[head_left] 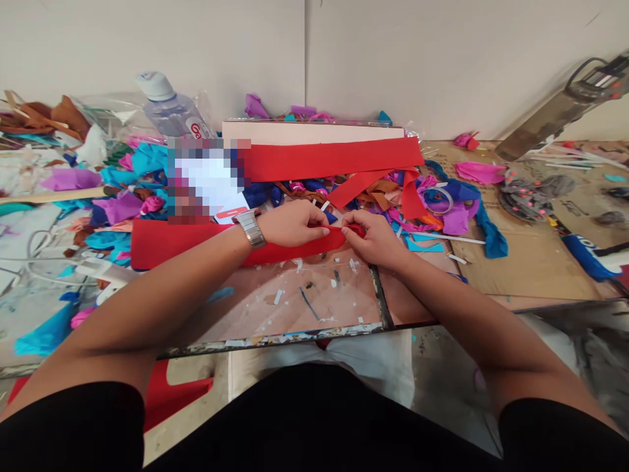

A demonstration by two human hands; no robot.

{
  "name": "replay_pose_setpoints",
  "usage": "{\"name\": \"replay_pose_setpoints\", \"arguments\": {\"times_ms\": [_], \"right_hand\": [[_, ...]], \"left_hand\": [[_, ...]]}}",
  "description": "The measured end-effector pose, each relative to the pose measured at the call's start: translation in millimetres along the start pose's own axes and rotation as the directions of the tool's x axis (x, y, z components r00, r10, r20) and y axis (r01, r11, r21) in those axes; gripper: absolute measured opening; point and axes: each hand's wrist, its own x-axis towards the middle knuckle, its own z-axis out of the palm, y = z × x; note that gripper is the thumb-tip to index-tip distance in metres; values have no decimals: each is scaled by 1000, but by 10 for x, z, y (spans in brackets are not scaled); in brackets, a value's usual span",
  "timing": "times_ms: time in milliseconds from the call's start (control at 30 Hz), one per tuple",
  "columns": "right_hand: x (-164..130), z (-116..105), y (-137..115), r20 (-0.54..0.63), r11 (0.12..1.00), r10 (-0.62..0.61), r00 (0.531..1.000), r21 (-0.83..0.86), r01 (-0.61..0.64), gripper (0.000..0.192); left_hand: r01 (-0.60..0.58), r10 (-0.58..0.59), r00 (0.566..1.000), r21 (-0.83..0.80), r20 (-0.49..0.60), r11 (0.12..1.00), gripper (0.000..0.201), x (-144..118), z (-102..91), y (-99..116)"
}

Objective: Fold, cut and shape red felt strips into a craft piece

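Note:
A long red fabric strip (167, 242) lies across the front of the worktable, running beneath my left wrist. Close to the strip's right end, my left hand (297, 223) has thumb and fingers pinched on its upper edge. My right hand (373, 237) grips the very end, where the material looks folded or bunched between the fingertips. The two hands are nearly touching. Behind them a second red strip (329, 160) rests on a pale board (314, 133), and narrower red pieces (354, 188) hang to its right.
Colourful scraps (122, 206) crowd the table's left and back. A clear bottle (171, 108) stands at the back left; a grey-brown bottle (550, 115) leans at the right. A tape roll (438, 199) lies among scraps beside cardboard (531, 262). The table's front edge (295, 337) is near me.

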Motion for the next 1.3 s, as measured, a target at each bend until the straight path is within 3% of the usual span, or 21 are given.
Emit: {"name": "replay_pose_setpoints", "arguments": {"times_ms": [400, 733, 833, 1033, 1300], "right_hand": [[-7, 28, -2, 0, 999, 0, 1000, 46, 0, 10], [-5, 33, 35, 23, 999, 20, 1000, 36, -21, 10], [-3, 26, 22, 28, 999, 20, 999, 35, -21, 11], [-12, 37, 12, 79, 999, -30, 996, 41, 27, 12], [-2, 10, -39, 51, 999, 5, 999, 51, -8, 15]], "left_hand": [[37, -39, 997, -31, -66, 999, 30, -1, -3, 27], [108, -95, 989, 126, -109, 986, 36, 8, -14, -31], [103, -89, 992, 178, -84, 979, 36, 6, 8, -34], [-20, 17, 999, 99, 29, 995, 32, 0, 17, -3], [42, -42, 999, 166, -4, 985, 32, 11, -15, -99]]}}
